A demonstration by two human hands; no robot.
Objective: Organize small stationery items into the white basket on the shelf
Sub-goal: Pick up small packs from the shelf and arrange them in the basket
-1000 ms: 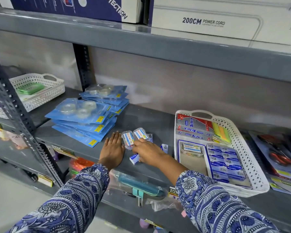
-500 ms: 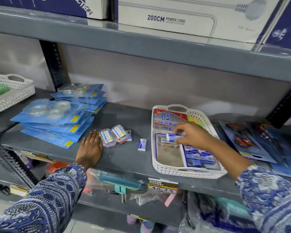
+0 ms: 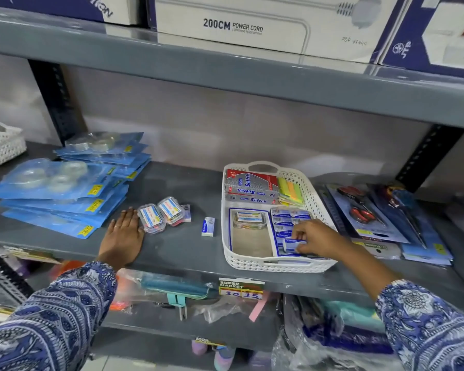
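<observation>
The white basket stands on the grey shelf, holding Softek boxes, sticky notes, a clear clip box and rows of blue-and-white erasers. My right hand is inside the basket's near right corner, fingers pinched on a small eraser above the eraser rows. My left hand lies flat on the shelf, fingers apart, touching two clear plastic boxes. One loose eraser lies on the shelf between those boxes and the basket.
Stacks of blue tape packs fill the shelf's left. Carded scissors lie right of the basket. Another white basket sits at far left. Power cord boxes stand on the upper shelf; bagged goods hang below.
My right hand picked an eraser off the shelf, carried it right into the basket, then moved toward the basket's near right corner. My left hand stayed flat on the shelf.
</observation>
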